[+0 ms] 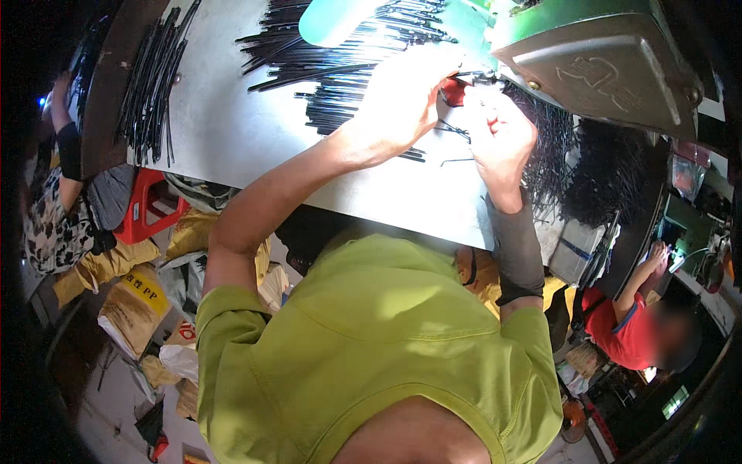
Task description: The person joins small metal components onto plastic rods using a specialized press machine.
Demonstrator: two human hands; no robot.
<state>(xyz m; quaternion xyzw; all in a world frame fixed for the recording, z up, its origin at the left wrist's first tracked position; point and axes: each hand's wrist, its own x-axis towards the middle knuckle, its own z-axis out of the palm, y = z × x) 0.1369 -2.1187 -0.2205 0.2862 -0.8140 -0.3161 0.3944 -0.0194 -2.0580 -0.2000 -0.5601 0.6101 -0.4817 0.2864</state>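
Note:
My left hand (402, 100) reaches over the grey metal table (232, 131) to the mouth of a green machine (595, 54), its fingertips pinched on a thin black rod (473, 74) that points into the machine. My right hand (501, 135), with a dark sleeve on its forearm, is curled just right of it beside a small red part (456, 91). Glare hides what its fingers hold. A heap of the same black rods (348, 62) lies behind my left hand. A few bent wire pieces (452, 147) lie between my hands.
Another bundle of black rods (151, 85) lies at the table's left edge. A dark mass of thin rods (595, 170) hangs off the right edge. A red stool (147, 205) and yellow sacks (131, 290) sit below. One person sits at left (54, 209), another in red at right (626, 325).

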